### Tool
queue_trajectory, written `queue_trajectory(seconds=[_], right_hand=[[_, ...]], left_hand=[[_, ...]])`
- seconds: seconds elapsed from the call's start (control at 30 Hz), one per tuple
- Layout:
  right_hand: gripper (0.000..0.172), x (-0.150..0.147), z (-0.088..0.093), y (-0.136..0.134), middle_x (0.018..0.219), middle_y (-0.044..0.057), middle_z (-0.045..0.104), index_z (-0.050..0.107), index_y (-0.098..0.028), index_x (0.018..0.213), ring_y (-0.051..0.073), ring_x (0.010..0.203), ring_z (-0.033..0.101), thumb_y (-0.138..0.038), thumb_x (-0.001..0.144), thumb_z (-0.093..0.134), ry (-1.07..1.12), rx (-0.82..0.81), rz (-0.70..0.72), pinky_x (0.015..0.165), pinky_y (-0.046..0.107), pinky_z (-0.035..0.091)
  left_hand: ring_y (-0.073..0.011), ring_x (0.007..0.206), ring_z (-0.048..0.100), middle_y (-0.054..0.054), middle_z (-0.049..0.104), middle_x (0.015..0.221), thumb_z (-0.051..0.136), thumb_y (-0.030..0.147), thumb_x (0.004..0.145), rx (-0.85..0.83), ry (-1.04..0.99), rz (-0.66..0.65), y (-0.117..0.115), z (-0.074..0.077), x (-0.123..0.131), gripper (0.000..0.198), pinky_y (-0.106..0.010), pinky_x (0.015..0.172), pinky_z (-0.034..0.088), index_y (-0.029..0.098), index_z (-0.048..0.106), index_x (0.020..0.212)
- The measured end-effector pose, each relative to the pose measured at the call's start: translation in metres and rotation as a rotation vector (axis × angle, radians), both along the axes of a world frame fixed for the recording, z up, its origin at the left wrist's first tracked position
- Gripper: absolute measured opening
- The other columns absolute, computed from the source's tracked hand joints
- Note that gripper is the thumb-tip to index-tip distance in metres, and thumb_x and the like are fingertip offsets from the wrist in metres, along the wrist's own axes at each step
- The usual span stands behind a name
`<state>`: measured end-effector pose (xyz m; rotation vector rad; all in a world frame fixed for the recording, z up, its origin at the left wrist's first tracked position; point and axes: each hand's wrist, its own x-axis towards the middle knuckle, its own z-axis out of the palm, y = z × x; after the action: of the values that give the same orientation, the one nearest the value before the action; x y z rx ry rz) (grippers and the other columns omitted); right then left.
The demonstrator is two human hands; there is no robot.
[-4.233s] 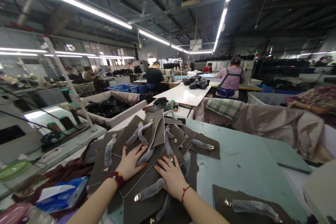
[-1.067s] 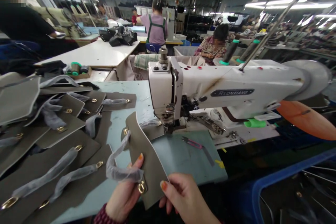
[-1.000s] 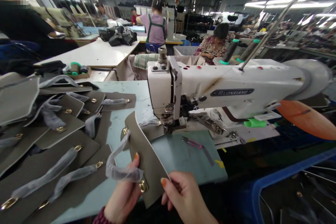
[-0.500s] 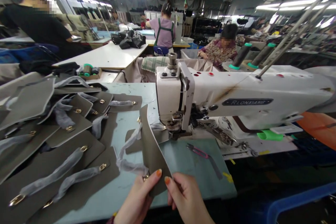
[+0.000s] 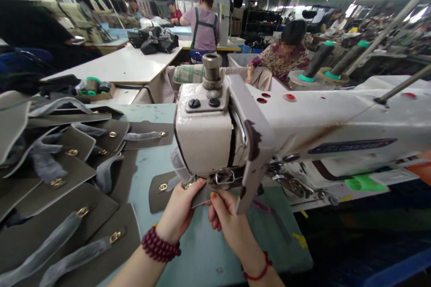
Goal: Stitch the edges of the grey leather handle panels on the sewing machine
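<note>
My left hand (image 5: 178, 210) pinches the near edge of a grey-brown leather panel (image 5: 201, 199), thumb on top. A strap in clear wrapping with a gold buckle lies beside that thumb. My right hand (image 5: 227, 217) grips the same panel's right edge between thumb and curled fingers. The panel sits beneath the head of the white sewing machine (image 5: 204, 130), which hides its far part and the needle. Left of my left hand, another grey-brown panel (image 5: 156, 202) with a gold buckle lies flat on the table (image 5: 198, 251). Pink-handled thread snips (image 5: 261, 206) show partly behind the machine's guard.
Similar panels with wrapped straps (image 5: 63, 242) are piled on the left. Thread spools stand in a small box (image 5: 106, 94) behind them, and two tall dark spools (image 5: 315, 63) behind the machine. Several people work at tables beyond; one wears a purple top (image 5: 206, 27).
Both hands have moved forward with the panel, from the table's front to under the machine head. The view has come closer to the machine.
</note>
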<state>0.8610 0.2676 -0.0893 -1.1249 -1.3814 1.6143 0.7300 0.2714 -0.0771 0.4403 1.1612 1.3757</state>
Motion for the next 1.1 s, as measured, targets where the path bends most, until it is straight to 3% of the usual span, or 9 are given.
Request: queue_trajectory(seconds=[0.13, 0.23, 0.3, 0.5, 0.63, 0.7, 0.77, 0.93, 1.1], right_hand=[[0.047, -0.006, -0.009, 0.005, 0.047, -0.004, 0.05, 0.054, -0.016, 0.064, 0.006, 0.036, 0.042, -0.053, 0.092, 0.048, 0.04, -0.041, -0.079, 0.038, 0.016, 0.03], [0.048, -0.011, -0.014, 0.004, 0.046, -0.003, 0.052, 0.056, -0.015, 0.063, 0.005, 0.035, 0.043, -0.052, 0.093, 0.049, 0.06, -0.032, -0.135, 0.037, 0.016, 0.03], [0.047, -0.012, -0.015, 0.002, 0.046, -0.002, 0.053, 0.059, -0.014, 0.066, 0.006, 0.035, 0.043, -0.052, 0.093, 0.049, 0.076, -0.021, -0.159, 0.037, 0.015, 0.03], [0.047, -0.014, -0.009, 0.0, 0.048, -0.002, 0.055, 0.062, -0.013, 0.069, 0.006, 0.036, 0.045, -0.052, 0.092, 0.05, 0.108, -0.03, -0.18, 0.039, 0.016, 0.033], [0.044, -0.014, -0.009, -0.002, 0.051, -0.002, 0.055, 0.061, -0.014, 0.073, 0.006, 0.038, 0.047, -0.05, 0.093, 0.049, 0.136, -0.068, -0.169, 0.039, 0.016, 0.032], [0.042, -0.014, -0.009, -0.002, 0.053, -0.002, 0.056, 0.061, -0.014, 0.075, 0.006, 0.039, 0.047, -0.05, 0.094, 0.048, 0.157, -0.085, -0.169, 0.039, 0.016, 0.032], [0.043, -0.013, -0.007, -0.002, 0.053, -0.002, 0.057, 0.059, -0.014, 0.073, 0.006, 0.039, 0.047, -0.05, 0.094, 0.046, 0.16, -0.092, -0.158, 0.039, 0.016, 0.031], [0.04, -0.01, -0.004, 0.0, 0.055, 0.0, 0.06, 0.058, -0.015, 0.071, 0.006, 0.039, 0.048, -0.048, 0.092, 0.049, 0.129, -0.089, -0.133, 0.038, 0.015, 0.03], [0.037, -0.009, -0.007, 0.001, 0.053, -0.001, 0.06, 0.062, -0.014, 0.074, 0.006, 0.037, 0.048, -0.047, 0.089, 0.054, 0.128, -0.091, -0.141, 0.037, 0.015, 0.03]], left_hand=[[-0.0158, 0.057, 0.058, -0.003, 0.068, 0.065, 0.079, 0.027, 0.065, 0.036, 0.084, -0.024, 0.013, 0.013, -0.001, 0.018, -0.026, 0.054, 0.049, 0.014, 0.071, 0.073], [-0.0199, 0.07, 0.063, -0.004, 0.071, 0.072, 0.081, 0.025, 0.06, 0.061, 0.117, -0.012, 0.018, 0.023, -0.001, 0.016, -0.029, 0.069, 0.053, 0.016, 0.073, 0.071], [-0.0215, 0.077, 0.065, -0.005, 0.073, 0.078, 0.081, 0.025, 0.06, 0.067, 0.122, -0.014, 0.02, 0.023, -0.002, 0.019, -0.031, 0.077, 0.053, 0.017, 0.073, 0.074], [-0.0156, 0.08, 0.062, -0.004, 0.073, 0.089, 0.077, 0.021, 0.072, 0.105, 0.202, -0.144, 0.02, 0.013, -0.01, 0.014, -0.024, 0.076, 0.05, 0.016, 0.072, 0.084], [-0.0124, 0.071, 0.059, -0.003, 0.07, 0.086, 0.076, 0.026, 0.075, 0.031, 0.216, -0.399, 0.016, 0.013, -0.027, 0.018, -0.018, 0.057, 0.044, 0.017, 0.072, 0.09], [-0.0094, 0.06, 0.053, -0.003, 0.066, 0.076, 0.075, 0.033, 0.078, -0.035, 0.197, -0.569, 0.014, 0.011, -0.037, 0.02, -0.017, 0.048, 0.036, 0.016, 0.071, 0.086], [-0.0069, 0.053, 0.045, 0.0, 0.06, 0.066, 0.074, 0.038, 0.079, -0.083, 0.167, -0.653, 0.014, 0.007, -0.045, 0.024, -0.016, 0.044, 0.031, 0.014, 0.07, 0.081], [-0.0053, 0.053, 0.041, 0.002, 0.057, 0.067, 0.078, 0.036, 0.074, -0.123, 0.109, -0.648, 0.017, 0.001, -0.048, 0.024, -0.015, 0.044, 0.026, 0.016, 0.066, 0.082], [-0.0068, 0.053, 0.042, 0.001, 0.058, 0.065, 0.081, 0.038, 0.07, -0.099, 0.181, -0.614, 0.016, 0.012, -0.04, 0.029, -0.018, 0.045, 0.028, 0.013, 0.067, 0.077]])
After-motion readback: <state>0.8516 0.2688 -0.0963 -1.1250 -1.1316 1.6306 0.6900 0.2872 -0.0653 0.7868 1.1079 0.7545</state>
